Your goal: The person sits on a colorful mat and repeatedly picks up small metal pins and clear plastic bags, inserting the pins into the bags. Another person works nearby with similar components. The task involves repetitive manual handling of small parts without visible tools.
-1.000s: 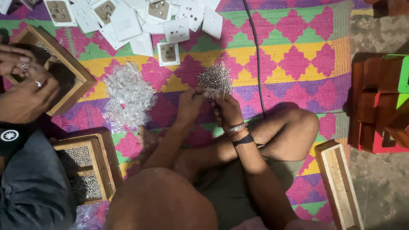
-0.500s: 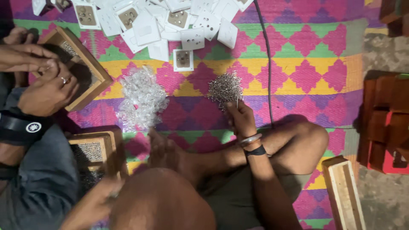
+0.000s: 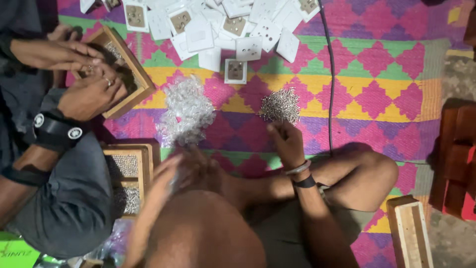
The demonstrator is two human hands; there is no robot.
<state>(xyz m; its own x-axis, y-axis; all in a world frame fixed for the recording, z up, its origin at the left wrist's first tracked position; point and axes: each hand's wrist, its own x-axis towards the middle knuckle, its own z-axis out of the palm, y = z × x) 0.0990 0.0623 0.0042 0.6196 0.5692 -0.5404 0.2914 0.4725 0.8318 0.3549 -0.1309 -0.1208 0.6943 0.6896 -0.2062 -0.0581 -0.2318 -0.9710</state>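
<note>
A woven zigzag mat [image 3: 377, 74] lies under both hands. Just beyond the right hand [image 3: 286, 141], whose fingers pinch together, sits a glittering heap of small metal pieces [image 3: 280, 105]. The left hand [image 3: 171, 171], blurred, reaches the crinkly clear plastic pile [image 3: 186, 111]; its grip cannot be told.

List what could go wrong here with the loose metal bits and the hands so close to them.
The right hand sits at the edge of the loose pile of small metal pieces on the bare woven mat; a nudge could scatter them into the weave. The left hand is blurred beside the heap of clear plastic bits, so it may knock the two heaps together.
</note>
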